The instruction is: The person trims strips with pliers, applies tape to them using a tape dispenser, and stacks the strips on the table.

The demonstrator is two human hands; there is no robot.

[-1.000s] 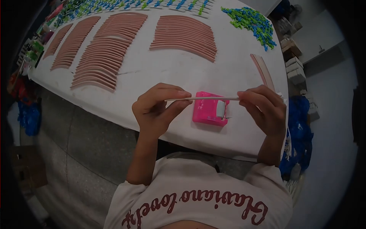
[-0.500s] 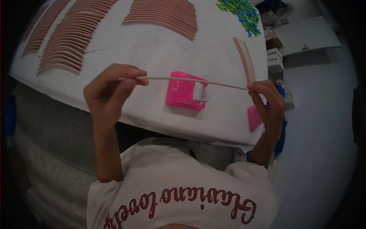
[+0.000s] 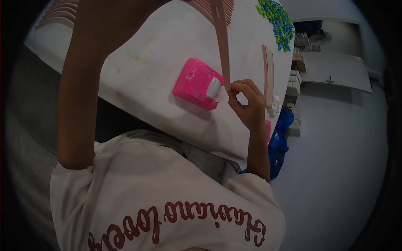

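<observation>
My right hand point(image 3: 248, 102) pinches the lower end of a long, flat pinkish strip point(image 3: 222, 48) between thumb and fingertips. The strip stands broad side toward me and runs up out of the top of the view. My left hand point(image 3: 121, 19) is raised at the top edge, large and close; its fingers are cut off by the frame, so their grip is hidden. Just left of the strip's lower end, a pink dispenser-like box point(image 3: 190, 85) with a white roll point(image 3: 213, 88) sits on the white-covered table point(image 3: 142, 92).
Rows of similar pink strips point(image 3: 58, 12) lie at the far left, with more behind the raised strip. A green and blue pile of small pieces point(image 3: 276, 23) is at the far right. Two strips point(image 3: 268, 73) and crumpled white scraps point(image 3: 274, 106) lie near the right edge, beside a blue bag point(image 3: 280, 140).
My left hand has risen toward the top edge. The strip, held level between both hands before, now stands steeply and shows its flat face. The head view has shifted too.
</observation>
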